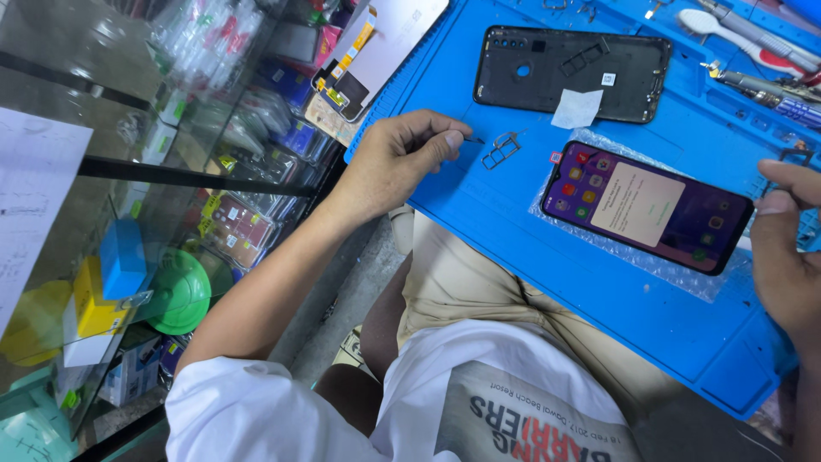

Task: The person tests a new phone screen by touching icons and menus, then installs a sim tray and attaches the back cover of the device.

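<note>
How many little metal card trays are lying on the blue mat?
2 in view: one silver metal card tray by the left hand, one dark card tray inside the black phone back cover. Others may be hidden.

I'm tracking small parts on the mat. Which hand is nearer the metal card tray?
Left. The left hand lies just beside the card tray, fingertips almost touching it. The right hand is at the mat's far edge, beyond the lit phone.
</note>
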